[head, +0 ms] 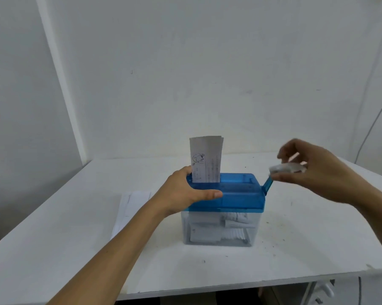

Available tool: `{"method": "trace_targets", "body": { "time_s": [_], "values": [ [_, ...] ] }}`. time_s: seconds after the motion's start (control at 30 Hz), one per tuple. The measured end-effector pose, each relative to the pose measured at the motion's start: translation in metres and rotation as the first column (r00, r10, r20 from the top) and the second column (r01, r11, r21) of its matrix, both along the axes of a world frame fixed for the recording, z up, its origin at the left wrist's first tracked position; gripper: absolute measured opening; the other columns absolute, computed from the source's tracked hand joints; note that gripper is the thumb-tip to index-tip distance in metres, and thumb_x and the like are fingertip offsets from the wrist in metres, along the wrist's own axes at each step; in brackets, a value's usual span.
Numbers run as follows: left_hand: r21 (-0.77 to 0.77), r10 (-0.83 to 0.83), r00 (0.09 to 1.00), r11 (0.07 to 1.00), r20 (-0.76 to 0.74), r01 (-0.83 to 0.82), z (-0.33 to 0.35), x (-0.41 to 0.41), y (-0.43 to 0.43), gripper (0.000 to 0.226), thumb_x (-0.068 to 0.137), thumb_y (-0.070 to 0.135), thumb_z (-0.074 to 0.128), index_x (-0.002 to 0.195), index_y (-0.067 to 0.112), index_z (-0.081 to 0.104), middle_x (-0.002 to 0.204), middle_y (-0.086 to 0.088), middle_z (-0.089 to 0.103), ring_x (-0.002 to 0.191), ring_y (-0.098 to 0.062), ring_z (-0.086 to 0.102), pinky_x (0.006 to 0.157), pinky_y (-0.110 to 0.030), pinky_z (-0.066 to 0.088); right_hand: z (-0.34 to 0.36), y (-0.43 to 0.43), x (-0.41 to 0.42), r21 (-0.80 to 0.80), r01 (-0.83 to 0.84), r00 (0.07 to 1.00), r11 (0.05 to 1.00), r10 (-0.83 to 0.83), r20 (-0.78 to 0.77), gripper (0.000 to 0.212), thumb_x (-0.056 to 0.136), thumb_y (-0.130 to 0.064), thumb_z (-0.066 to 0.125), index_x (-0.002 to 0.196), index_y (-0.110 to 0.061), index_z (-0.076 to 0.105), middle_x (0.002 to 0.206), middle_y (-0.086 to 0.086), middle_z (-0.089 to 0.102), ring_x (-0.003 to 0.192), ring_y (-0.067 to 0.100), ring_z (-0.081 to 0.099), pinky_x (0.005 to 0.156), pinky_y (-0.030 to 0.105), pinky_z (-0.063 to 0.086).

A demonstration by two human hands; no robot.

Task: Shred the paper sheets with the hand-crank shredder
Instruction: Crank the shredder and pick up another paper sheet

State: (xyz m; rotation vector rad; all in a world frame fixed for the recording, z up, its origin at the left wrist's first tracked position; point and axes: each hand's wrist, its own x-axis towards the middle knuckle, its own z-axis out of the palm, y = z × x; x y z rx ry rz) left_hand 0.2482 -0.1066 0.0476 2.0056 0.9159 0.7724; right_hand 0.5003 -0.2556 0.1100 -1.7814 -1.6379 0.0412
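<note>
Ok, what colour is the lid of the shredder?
The lid is translucent blue, clearest in the head view.

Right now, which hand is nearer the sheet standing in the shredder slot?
Left. The left hand grips the blue lid just beside the sheet; the right hand holds the crank knob, past the lid's right end.

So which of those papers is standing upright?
The folded paper with the doodle, poking up from the blue shredder; the other sheets lie flat on the table to its left.

Head view: looks forward-down, close over table [75,249], facing wall [207,62].
</note>
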Motion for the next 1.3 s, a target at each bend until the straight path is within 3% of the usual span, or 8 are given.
{"method": "trace_targets", "body": {
  "time_s": [0.13,0.43,0.6,0.73,0.87,1.0,1.17,1.3],
  "values": [
    [-0.013,-0.017,1.0,1.0,0.01,0.017,-0.001,0.0,0.001,0.093,0.054,0.066,0.077,0.135,0.038,0.042,0.12,0.022,0.046,0.112,-0.01,0.046,0.071,-0.01,0.046,-0.014,0.045,0.003,0.143,-0.003,0.992,0.99,0.02,-0.122,0.022,0.084,-0.029,0.078,0.093,-0.027,0.058,0.088,-0.011,0.066,0.076,0.007,0.064,0.066,0.021,0.046],
    [-0.006,-0.009,0.999,1.0,0.044,0.009,-0.006,0.0,0.0,0.099,0.054,0.067,0.077,0.139,0.032,0.04,0.139,0.013,0.048,0.116,-0.012,0.046,0.072,-0.01,0.046,-0.11,0.074,-0.005,-0.066,0.109,0.929,0.992,-0.125,-0.35,0.021,0.099,-0.012,0.054,0.081,-0.008,0.062,0.076,0.008,0.067,0.07,0.022,0.062,0.056,0.018,0.045],
    [0.008,0.021,1.0,1.0,0.021,-0.021,-0.006,0.0,-0.001,0.104,0.053,0.071,0.076,0.142,0.032,0.04,0.144,0.01,0.048,0.12,-0.014,0.046,0.094,-0.027,0.048,-0.131,0.036,-0.025,-0.097,0.105,0.876,0.99,-0.138,-0.463,0.039,0.105,-0.031,0.042,0.085,-0.007,0.065,0.07,0.008,0.065,0.057,0.014,0.059,0.049,0.015,0.048],
    [0.007,0.036,0.999,0.999,-0.005,-0.036,-0.006,0.0,-0.002,0.103,0.053,0.073,0.075,0.141,0.033,0.039,0.145,0.008,0.047,0.119,-0.017,0.046,0.096,-0.033,0.05,-0.119,0.0,-0.027,-0.125,0.032,0.894,0.992,-0.084,-0.439,0.051,0.095,-0.051,0.043,0.077,-0.009,0.067,0.061,0.006,0.065,0.053,0.013,0.059,0.062,0.028,0.052],
    [-0.001,0.025,0.999,1.0,-0.021,-0.025,-0.003,-0.001,-0.003,0.1,0.052,0.072,0.075,0.138,0.035,0.04,0.143,0.008,0.047,0.116,-0.017,0.046,0.088,-0.025,0.051,-0.087,-0.025,-0.018,-0.229,-0.052,0.989,0.972,0.019,-0.144,0.032,0.082,-0.051,0.071,0.076,-0.02,0.065,0.07,0.0,0.067,0.058,0.011,0.057,0.057,0.026,0.045],
    [-0.034,-0.025,1.0,0.999,0.005,0.025,0.002,-0.001,-0.005,0.09,0.053,0.066,0.076,0.131,0.04,0.038,0.139,0.009,0.049,0.114,-0.015,0.047,0.076,-0.015,0.046,-0.041,-0.023,-0.013,-0.054,-0.082,0.996,0.995,0.079,-0.04,0.039,0.079,-0.064,0.066,0.07,-0.026,0.069,0.065,-0.002,0.067,0.054,0.013,0.057,0.05,0.024,0.045],
    [-0.043,-0.037,0.999,0.998,0.008,0.037,0.004,-0.002,-0.004,0.096,0.053,0.064,0.078,0.137,0.035,0.041,0.127,0.014,0.051,0.111,-0.011,0.049,0.078,-0.015,0.045,-0.024,0.034,0.001,0.183,0.029,0.992,0.983,-0.007,-0.124,0.026,0.084,-0.046,0.07,0.092,-0.023,0.062,0.083,-0.009,0.066,0.074,0.009,0.062,0.064,0.024,0.047],
    [-0.05,-0.024,1.0,0.998,0.02,0.025,0.002,-0.002,-0.005,0.092,0.052,0.064,0.08,0.131,0.036,0.043,0.116,0.021,0.052,0.106,-0.007,0.053,0.074,-0.015,0.047,-0.049,0.081,0.004,0.137,0.035,0.963,0.99,0.003,-0.269,0.015,0.093,-0.031,0.067,0.094,-0.02,0.056,0.091,-0.004,0.068,0.073,0.011,0.065,0.067,0.026,0.052]
  ]
}}
